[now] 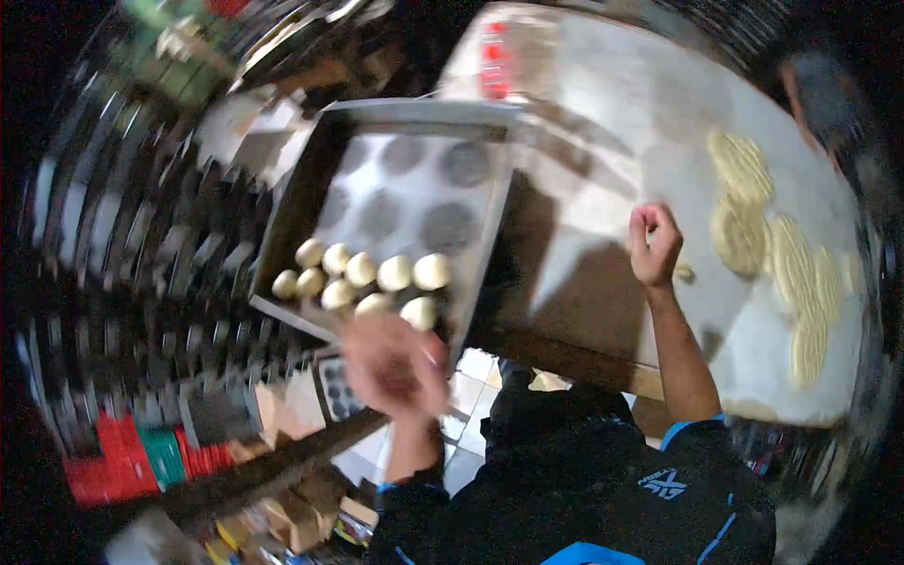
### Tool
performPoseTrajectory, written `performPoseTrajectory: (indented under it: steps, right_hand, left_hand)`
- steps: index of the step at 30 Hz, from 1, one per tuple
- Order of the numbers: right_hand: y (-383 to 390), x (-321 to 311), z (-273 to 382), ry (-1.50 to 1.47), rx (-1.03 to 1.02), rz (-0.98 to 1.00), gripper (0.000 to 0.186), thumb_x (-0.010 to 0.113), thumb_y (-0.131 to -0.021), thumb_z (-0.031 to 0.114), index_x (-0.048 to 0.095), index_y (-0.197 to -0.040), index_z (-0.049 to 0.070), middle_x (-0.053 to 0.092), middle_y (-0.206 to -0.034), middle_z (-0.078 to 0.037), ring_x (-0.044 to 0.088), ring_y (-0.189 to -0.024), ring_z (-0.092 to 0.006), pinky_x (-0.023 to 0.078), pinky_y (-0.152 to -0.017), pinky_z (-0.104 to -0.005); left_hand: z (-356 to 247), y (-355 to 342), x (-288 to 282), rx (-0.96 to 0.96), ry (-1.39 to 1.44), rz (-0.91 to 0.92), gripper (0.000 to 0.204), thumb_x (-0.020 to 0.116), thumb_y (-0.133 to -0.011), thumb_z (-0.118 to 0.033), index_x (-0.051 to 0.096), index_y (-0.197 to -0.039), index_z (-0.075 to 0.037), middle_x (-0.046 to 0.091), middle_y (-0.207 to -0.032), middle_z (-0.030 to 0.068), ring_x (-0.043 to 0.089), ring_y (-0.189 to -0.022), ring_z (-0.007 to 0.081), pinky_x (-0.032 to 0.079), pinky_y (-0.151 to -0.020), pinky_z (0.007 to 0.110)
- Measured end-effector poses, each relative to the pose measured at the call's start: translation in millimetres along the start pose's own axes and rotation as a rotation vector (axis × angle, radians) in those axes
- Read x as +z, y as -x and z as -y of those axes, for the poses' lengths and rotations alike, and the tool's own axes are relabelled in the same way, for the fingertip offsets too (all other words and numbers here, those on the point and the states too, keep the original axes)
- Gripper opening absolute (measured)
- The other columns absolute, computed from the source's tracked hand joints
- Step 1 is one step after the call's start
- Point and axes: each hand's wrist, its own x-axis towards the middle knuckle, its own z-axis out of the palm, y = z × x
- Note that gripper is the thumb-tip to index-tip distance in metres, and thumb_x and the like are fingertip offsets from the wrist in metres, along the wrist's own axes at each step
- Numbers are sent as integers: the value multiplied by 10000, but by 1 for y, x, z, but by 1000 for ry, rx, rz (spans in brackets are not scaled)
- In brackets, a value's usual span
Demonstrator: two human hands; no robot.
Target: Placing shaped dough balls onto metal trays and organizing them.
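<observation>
As the left hand (pixel 395 365) is blurred, dough balls (pixel 395 272) sit just beyond its fingers

Whether those fingers are spread or pinching cannot be told; the tray (pixel 414 111) stretches out beyond them. The right hand (pixel 656 247) has fingers curled together over the table (pixel 678 94), a small dough scrap (pixel 684 272) just beside them, ridged dough (pixel 796 264) farther right.

Strong light falls on the pale counter (pixel 678 89), nearly washing out its far part, while broad dark shadows cross its near left side. Pale glare spreads inside the tray (pixel 414 110). Motion blur smears the left fingers (pixel 431 379) and the dim left side; the right fingers (pixel 665 226) look crisper. Edges bend toward the black rim.
</observation>
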Motion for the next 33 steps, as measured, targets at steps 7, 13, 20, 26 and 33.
performPoseTrajectory:
  steps: [7,13,20,26,33]
  right_hand:
    - [142,-225,-211,640,98,-77,75,602,-803,52,530,-793,31,527,-756,-93,540,-641,-182,438,-586,-287]
    - [191,-307,-250,413,527,-420,123,615,-779,82,518,-844,43,530,-764,-98,549,-736,-265,429,-701,-394]
    - [164,-306,-255,693,562,-422,309,564,-817,233,599,-1004,-10,603,-941,-193,551,-920,-384,394,-835,-472]
    - [170,-313,-275,492,593,-384,161,607,-785,195,573,-800,37,595,-843,-148,578,-827,-344,401,-756,-454]
    - [170,-281,-240,506,487,-396,170,652,-794,158,542,-727,48,553,-627,-86,561,-587,-237,438,-546,-338]
  left_hand:
    - [8,277,253,-483,292,1556,407,732,-711,-69,584,-1088,-27,601,-890,131,582,-759,257,486,-642,343]
    - [91,304,441,-459,-414,969,376,664,-851,-349,640,-995,-2,654,-803,130,605,-668,270,481,-647,397]
    - [73,307,542,-1022,-517,1015,676,762,-711,-547,588,-960,57,639,-913,182,605,-769,278,489,-673,404]
    - [27,336,502,-1105,-399,666,874,805,-714,-393,241,-1238,19,557,-1090,281,595,-949,378,511,-798,420]
    - [5,364,338,-1069,289,669,562,684,-873,-236,276,-1215,-58,561,-1024,140,565,-880,201,484,-720,298]
